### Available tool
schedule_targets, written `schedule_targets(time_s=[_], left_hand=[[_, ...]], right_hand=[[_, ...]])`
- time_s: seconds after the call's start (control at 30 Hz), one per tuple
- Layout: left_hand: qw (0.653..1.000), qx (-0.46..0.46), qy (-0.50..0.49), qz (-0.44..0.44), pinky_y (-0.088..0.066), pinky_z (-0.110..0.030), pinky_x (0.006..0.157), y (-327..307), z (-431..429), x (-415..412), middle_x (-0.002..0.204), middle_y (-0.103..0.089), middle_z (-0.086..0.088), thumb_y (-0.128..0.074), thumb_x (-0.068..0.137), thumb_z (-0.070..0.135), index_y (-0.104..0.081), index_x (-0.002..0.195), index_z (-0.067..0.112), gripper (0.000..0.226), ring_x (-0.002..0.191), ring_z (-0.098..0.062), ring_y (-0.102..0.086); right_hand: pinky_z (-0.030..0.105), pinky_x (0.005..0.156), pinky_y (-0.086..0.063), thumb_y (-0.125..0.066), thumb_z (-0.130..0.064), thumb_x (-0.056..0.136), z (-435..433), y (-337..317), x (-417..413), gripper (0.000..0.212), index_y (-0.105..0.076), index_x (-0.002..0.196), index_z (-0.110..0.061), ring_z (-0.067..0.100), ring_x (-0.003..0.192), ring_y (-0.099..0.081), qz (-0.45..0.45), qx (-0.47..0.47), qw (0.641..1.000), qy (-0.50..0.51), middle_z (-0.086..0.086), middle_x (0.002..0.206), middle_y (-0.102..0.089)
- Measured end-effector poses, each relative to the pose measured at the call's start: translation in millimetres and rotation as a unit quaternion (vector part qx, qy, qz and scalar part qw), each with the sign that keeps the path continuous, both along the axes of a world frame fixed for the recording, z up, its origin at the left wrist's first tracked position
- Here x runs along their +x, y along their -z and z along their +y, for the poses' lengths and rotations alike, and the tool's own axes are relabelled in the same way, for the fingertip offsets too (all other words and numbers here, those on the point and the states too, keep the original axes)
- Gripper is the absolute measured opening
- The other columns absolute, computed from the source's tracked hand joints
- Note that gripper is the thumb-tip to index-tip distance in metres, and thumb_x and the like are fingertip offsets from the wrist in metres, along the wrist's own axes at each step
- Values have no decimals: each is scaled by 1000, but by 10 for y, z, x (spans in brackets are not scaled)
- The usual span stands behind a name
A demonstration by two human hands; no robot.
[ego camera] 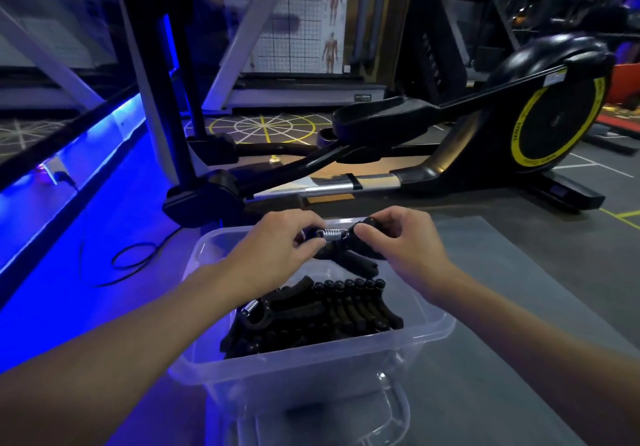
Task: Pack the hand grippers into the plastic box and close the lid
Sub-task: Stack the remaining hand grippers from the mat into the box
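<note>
Your left hand point(277, 241) and right hand point(398, 237) pinch one black spring-coil hand gripper point(341, 241) over the clear plastic box point(429, 327); a row of black grippers point(322, 314) is packed below your wrists, lid not yet on.

1. The clear plastic box point(446, 324) sits on the grey floor mat point(502, 272), in the near middle.
2. A row of black foam-handled hand grippers point(329, 314) lies side by side in the box's near half.
3. Above the far half, the left hand point(277, 241) and the right hand point(398, 237) pinch a single black steel-spring gripper point(334, 234) between them, one at each end.
4. Behind the box stands a black elliptical trainer point(554, 116), with its flywheel to the far right.
5. A thin black cable point(131, 258) loops on the floor to the left of the box.
</note>
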State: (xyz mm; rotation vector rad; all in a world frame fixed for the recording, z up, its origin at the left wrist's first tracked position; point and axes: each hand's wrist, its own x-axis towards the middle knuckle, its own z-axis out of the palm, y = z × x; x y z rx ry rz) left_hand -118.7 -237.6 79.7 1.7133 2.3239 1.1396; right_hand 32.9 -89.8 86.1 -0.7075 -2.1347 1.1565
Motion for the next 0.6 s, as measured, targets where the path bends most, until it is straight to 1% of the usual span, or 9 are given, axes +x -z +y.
schedule_targets(time_s=[0.07,0.17,0.2,0.23,0.3,0.33,0.47,0.53,0.6], left_hand=[[999,6,-20,-45,-57,-35,73,85,68,-31,83,-68,10,-65,90,24,-68,100,28,12,75,-8,-66],[992,-3,-45,-121,-58,-33,66,170,177,-9,77,-70,-5,-62,93,13,-68,90,17,8,60,-14,-69],[988,-8,-53,-147,-59,-32,65,185,212,3,76,-70,-9,-59,93,10,-67,86,14,12,57,-16,-69],[982,-14,-59,-176,-59,-32,65,202,245,9,75,-69,-11,-58,94,8,-66,83,12,15,57,-19,-69],[971,-31,-63,-229,-60,-40,71,249,302,12,76,-69,-10,-56,95,7,-66,85,9,14,61,-23,-71],[966,-40,-62,-247,-60,-43,73,276,327,11,76,-69,-9,-55,95,7,-65,86,8,14,63,-24,-71],[952,-61,-72,-292,-59,-44,78,372,412,9,81,-70,-9,-55,96,10,-65,86,10,14,63,-25,-72],[946,-71,-82,-305,-59,-41,78,416,436,-2,83,-71,-10,-55,97,11,-64,84,10,16,62,-25,-72],[938,-84,-88,-324,-59,-38,73,490,457,-21,84,-70,-13,-54,97,9,-64,84,7,16,60,-26,-72]], right_hand=[[35,75,-60,-76,-24,82,71,16,-3,16,-71,94,-15,16,77,-71,-16,-12,999,-30,1,81,-74],[21,80,-51,-76,-24,82,248,108,61,30,-67,110,-20,10,88,-66,-131,76,987,-63,-7,93,-71],[23,85,-51,-76,-26,81,312,154,84,34,-67,114,-23,9,93,-64,-175,108,977,-62,-10,98,-69],[29,90,-51,-76,-27,81,364,195,102,32,-67,111,-26,9,95,-64,-203,128,969,-62,-13,99,-68],[41,93,-49,-73,-25,79,441,268,117,20,-68,98,-30,11,92,-63,-214,158,962,-64,-16,92,-67],[43,93,-48,-72,-25,79,466,296,113,16,-68,93,-30,10,90,-62,-210,180,959,-67,-17,88,-66],[38,94,-40,-72,-28,80,566,371,36,13,-69,93,-30,8,94,-55,-188,269,942,-75,-17,90,-64],[34,91,-36,-70,-34,83,614,398,-12,13,-69,95,-32,9,98,-49,-210,312,923,-83,-17,94,-64],[33,86,-40,-68,-34,84,642,422,-60,14,-71,97,-30,11,98,-47,-245,337,904,-100,-14,94,-64]])
